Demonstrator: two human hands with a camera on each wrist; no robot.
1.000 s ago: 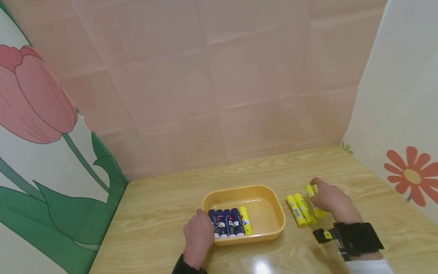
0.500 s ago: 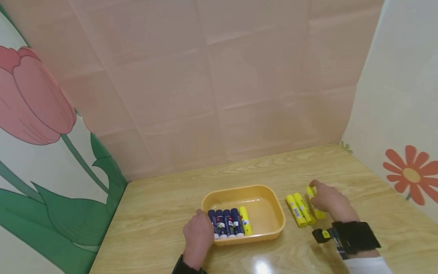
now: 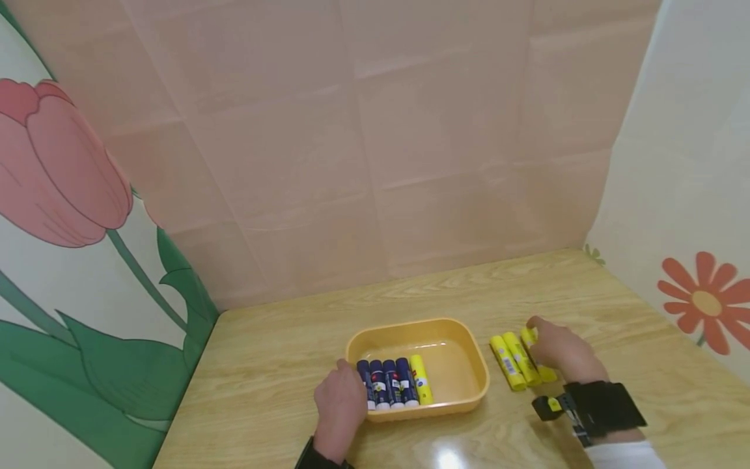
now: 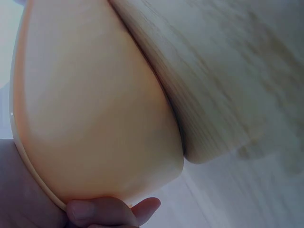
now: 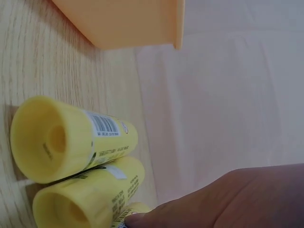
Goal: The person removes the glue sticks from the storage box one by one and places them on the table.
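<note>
My left hand point(image 3: 340, 397) holds the left rim of a yellow-orange plastic tray point(image 3: 477, 352); in the left wrist view its fingertips point(image 4: 83, 210) lie against the tray's outer wall point(image 4: 99, 109). Inside the tray, several dark blue glue sticks point(image 3: 391, 383) stand in a row beside one yellow glue stick point(image 3: 420, 379). To the tray's right, two yellow glue sticks point(image 5: 71, 142) lie side by side on the table. My right hand point(image 3: 559, 352) pinches a third yellow glue stick point(image 3: 547, 374) along their right side, partly hidden under the hand.
The wood-grain table point(image 3: 263, 365) ends at a pinkish sheet point(image 3: 351, 163) at the back. A tulip panel point(image 3: 64, 163) borders the left side, and a white panel with an orange flower point(image 3: 706, 303) the right.
My right hand has shifted slightly left and nearer with its yellow glue stick, closing most of the gap to the two beside it. My left hand and the tray stay put.
</note>
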